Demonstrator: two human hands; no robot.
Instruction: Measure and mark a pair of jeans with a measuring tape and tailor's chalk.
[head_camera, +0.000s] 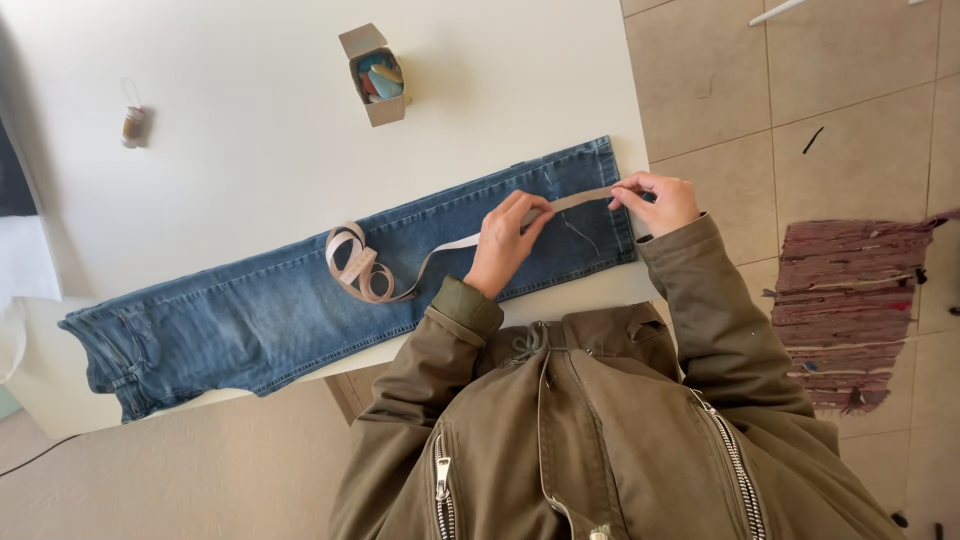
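Note:
Folded blue jeans (270, 310) lie lengthwise on a white table (250, 170), hem end to the right. My left hand (505, 243) presses a pale measuring tape (575, 200) onto the denim near the hem. My right hand (655, 200) pinches the tape's end at the hem edge. Between my two hands the tape runs flat across the leg. Its loose remainder lies coiled (355, 265) on the jeans to the left of my left hand.
A small open cardboard box (375, 78) with coloured pieces stands behind the jeans. A small spool (133, 125) sits at the far left. Right of the table is tiled floor with a striped rug (850, 300). I wear an olive jacket.

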